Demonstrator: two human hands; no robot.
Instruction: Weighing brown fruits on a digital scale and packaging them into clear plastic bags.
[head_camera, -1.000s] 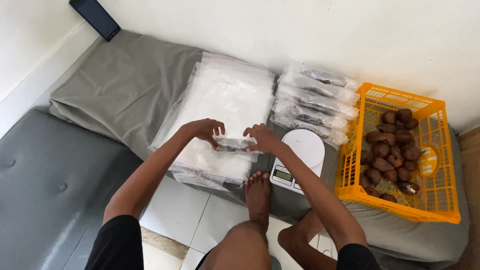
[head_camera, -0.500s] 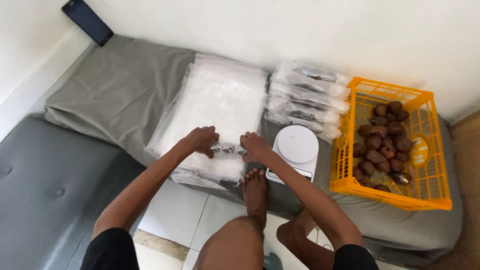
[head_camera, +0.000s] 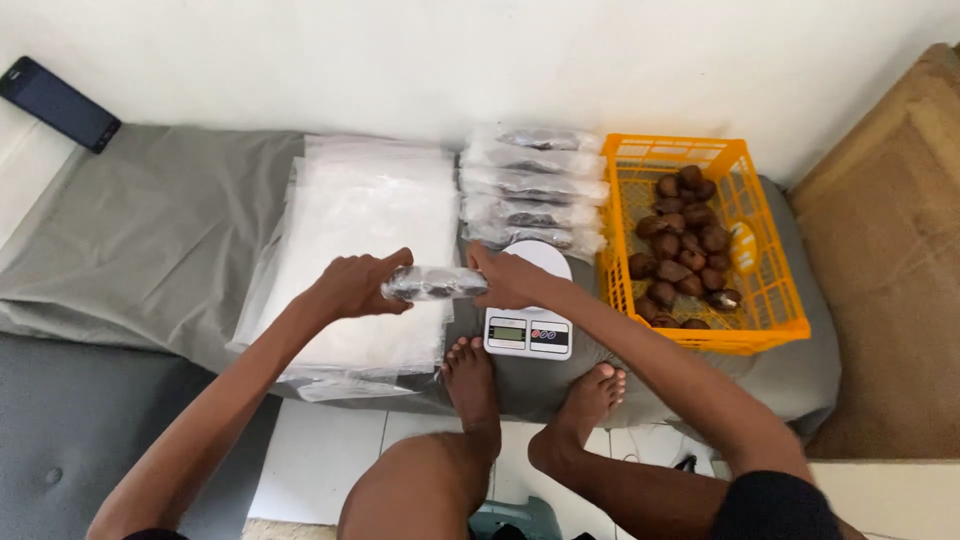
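The person's left hand (head_camera: 355, 285) and right hand (head_camera: 505, 278) each close their fingers on one end of a single filled clear bag (head_camera: 433, 283), held level above the near edge of the stack of empty bags (head_camera: 365, 210). Just right sits one white scale (head_camera: 528, 325). Beyond it lie five filled bags (head_camera: 530, 190) in a row. One orange crate (head_camera: 765, 290) holds about seventeen brown fruits (head_camera: 685, 245).

Dark phone (head_camera: 58, 103) against the wall. Grey sheet (head_camera: 150, 230) over the cushion. White scale (head_camera: 530, 325) beside an orange crate (head_camera: 775, 300) of brown fruits (head_camera: 685, 245). Five filled bags (head_camera: 530, 190) stacked behind the scale.
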